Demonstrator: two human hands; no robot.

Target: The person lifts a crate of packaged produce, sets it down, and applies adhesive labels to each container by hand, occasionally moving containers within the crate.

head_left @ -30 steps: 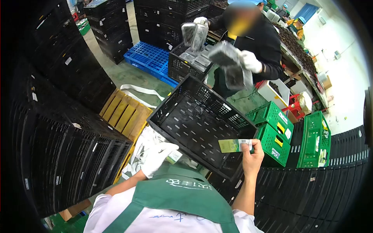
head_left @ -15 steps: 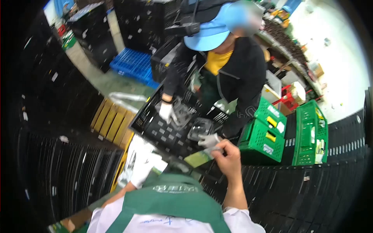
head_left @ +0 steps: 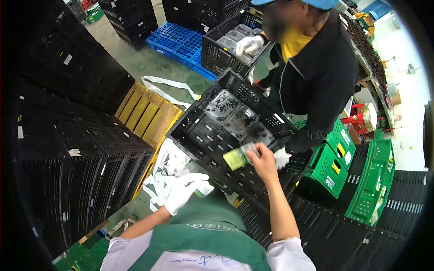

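My right hand (head_left: 263, 163), bare, pinches a small green label (head_left: 235, 159) with a pale, see-through end. It is held over the near side of a black plastic crate (head_left: 203, 137). Along the crate's far side lie several clear plastic boxes (head_left: 242, 121) with dark bits or spots visible in them. My left hand (head_left: 181, 192) wears a white glove and is closed around a small bunch of green-and-white labels (head_left: 204, 189), close to my apron. Its fingers partly cover them.
Across the crate, a co-worker's gloved hand (head_left: 249, 45) reaches over another black crate (head_left: 210, 50) of clear boxes; their other glove (head_left: 282, 158) is at the near crate's right end. Stacked black crates (head_left: 81, 131), a yellow pallet (head_left: 147, 110), a blue pallet (head_left: 176, 43) and green crates (head_left: 327, 169) surround me.
The co-worker's hand has moved from the near crate to the far one. Clear boxes now sit in a row. My right hand still holds the green label; my left hand has lifted slightly. The view has shifted.
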